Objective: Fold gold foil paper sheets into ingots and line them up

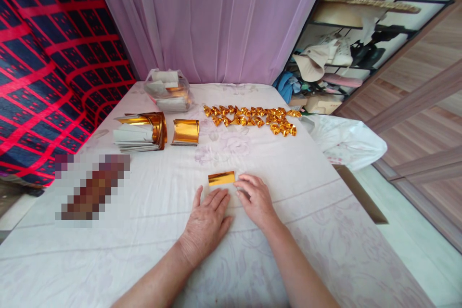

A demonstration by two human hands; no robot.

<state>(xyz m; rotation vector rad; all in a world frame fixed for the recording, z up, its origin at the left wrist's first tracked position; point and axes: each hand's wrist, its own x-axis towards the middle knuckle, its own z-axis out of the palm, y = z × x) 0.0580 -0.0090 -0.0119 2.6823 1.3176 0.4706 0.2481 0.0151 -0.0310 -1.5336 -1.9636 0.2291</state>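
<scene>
I'm in a home bedroom: my cloth-covered bed (306, 192) has a pink curtain (212, 14) behind it and a cluttered clothes rack (339, 57) right of that curtain.

Two bare forearms and hands, nothing worn.

The left hand (207, 219) and the right hand (254, 199) show no gloves, rings, watch or bracelet, and neither forearm carries a sleeve as far as the near edge of the view. The left hand is broad, its back creased over the knuckles, with short plain nails. The right hand looks narrower from this angle, its fingernails likewise short and unpainted, its wrist smooth and unmarked.
</scene>
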